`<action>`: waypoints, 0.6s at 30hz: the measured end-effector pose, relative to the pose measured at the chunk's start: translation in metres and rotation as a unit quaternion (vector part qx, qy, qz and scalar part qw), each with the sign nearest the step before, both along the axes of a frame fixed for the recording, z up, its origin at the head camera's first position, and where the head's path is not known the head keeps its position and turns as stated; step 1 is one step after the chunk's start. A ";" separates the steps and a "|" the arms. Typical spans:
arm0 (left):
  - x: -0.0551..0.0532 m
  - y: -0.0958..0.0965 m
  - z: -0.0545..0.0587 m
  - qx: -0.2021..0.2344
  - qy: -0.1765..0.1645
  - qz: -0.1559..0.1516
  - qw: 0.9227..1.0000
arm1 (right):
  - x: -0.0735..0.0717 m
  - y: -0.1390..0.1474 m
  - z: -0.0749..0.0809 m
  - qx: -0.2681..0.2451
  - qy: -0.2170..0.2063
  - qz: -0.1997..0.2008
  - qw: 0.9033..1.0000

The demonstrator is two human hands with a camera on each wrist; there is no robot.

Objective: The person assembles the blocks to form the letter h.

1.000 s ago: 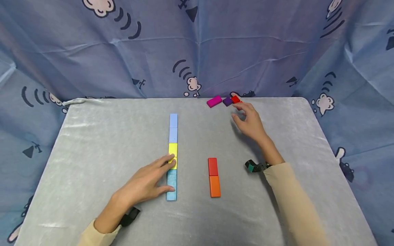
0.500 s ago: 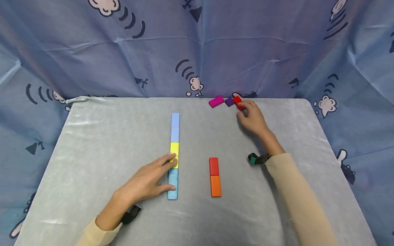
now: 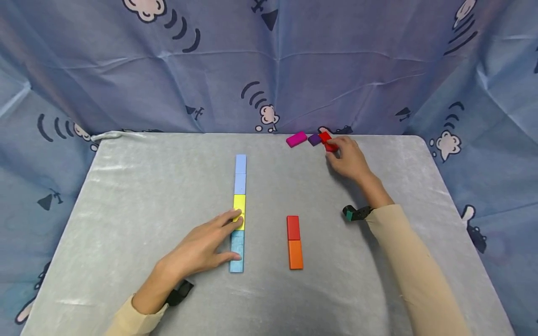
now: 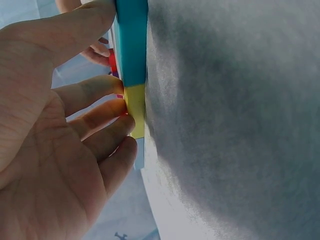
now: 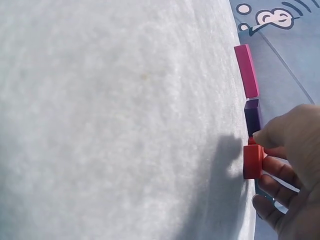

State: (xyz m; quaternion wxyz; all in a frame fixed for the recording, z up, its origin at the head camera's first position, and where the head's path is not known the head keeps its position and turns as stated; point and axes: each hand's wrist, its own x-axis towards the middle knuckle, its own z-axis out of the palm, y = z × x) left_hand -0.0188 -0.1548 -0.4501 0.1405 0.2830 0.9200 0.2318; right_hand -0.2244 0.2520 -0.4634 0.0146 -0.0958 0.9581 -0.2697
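Observation:
My left hand (image 3: 201, 247) rests with relaxed fingers along a straight column of flat blocks. Its fingertips touch the yellow block (image 3: 239, 200), and its thumb lies on the teal-blue block (image 3: 237, 242). Two periwinkle blocks (image 3: 240, 175) continue the column at the far end. At the back of the table my right hand (image 3: 352, 161) has thumb and index finger around a small red block (image 5: 252, 162). Another red piece (image 3: 324, 136) lies just behind it, partly hidden. A purple block (image 3: 314, 139) and a magenta block (image 3: 296, 139) lie to its left.
A red block (image 3: 293, 227) and an orange block (image 3: 295, 255) lie end to end, right of the column. The grey cloth-covered table (image 3: 147, 186) ends at a patterned blue curtain (image 3: 218, 70) close behind the far blocks.
My right hand has come down and forward onto the near red block, thumb and index finger drawing closer together around it. The left hand stays on the column; the head view has shifted slightly.

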 end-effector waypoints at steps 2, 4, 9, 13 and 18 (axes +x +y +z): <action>0.000 0.000 0.000 0.001 0.002 -0.001 1.000 | 0.000 0.000 0.001 0.008 -0.002 -0.003 1.000; 0.000 0.000 0.000 0.002 0.003 -0.002 1.000 | 0.000 0.000 0.002 0.016 -0.001 -0.006 1.000; 0.000 0.001 0.000 0.002 0.001 -0.003 1.000 | 0.001 0.000 0.001 0.026 -0.003 -0.012 1.000; 0.000 0.001 0.000 0.001 0.001 -0.001 1.000 | 0.000 -0.001 0.001 0.027 -0.008 -0.008 1.000; 0.000 0.000 0.000 0.001 -0.003 -0.001 1.000 | 0.003 -0.003 0.001 0.029 -0.011 -0.002 1.000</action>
